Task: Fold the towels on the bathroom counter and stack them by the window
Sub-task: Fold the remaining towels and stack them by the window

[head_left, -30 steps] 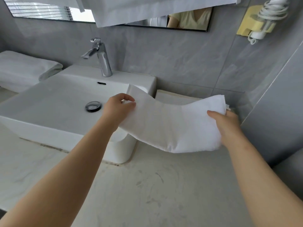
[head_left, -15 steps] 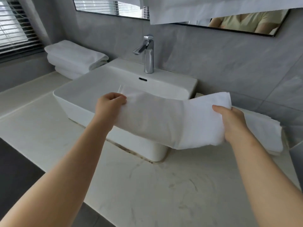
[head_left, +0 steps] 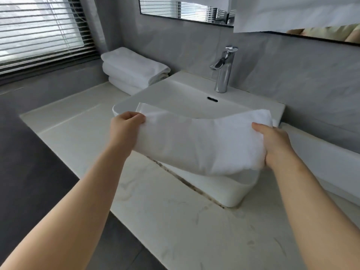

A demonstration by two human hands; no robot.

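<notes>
You hold a folded white towel stretched between your two hands, lifted in front of the white sink so that it sags a little along its top edge. Your left hand grips the towel's left end, with the fingers curled over the top of the cloth. Your right hand grips the right end, thumb on top and the other fingers hidden beneath the fabric. The towel hangs above the pale marble tabletop and covers the sink's near rim. Whether it touches that rim you cannot tell from here.

The stack of folded towels sits at the far left of the tabletop, just beside the sink's back left corner and near the window blinds — well apart from the towel in your grasp. A chrome faucet stands upright on the back edge of the sink. Above it a mirror runs along the grey wall, and a white cloth hangs across part of its top.
</notes>
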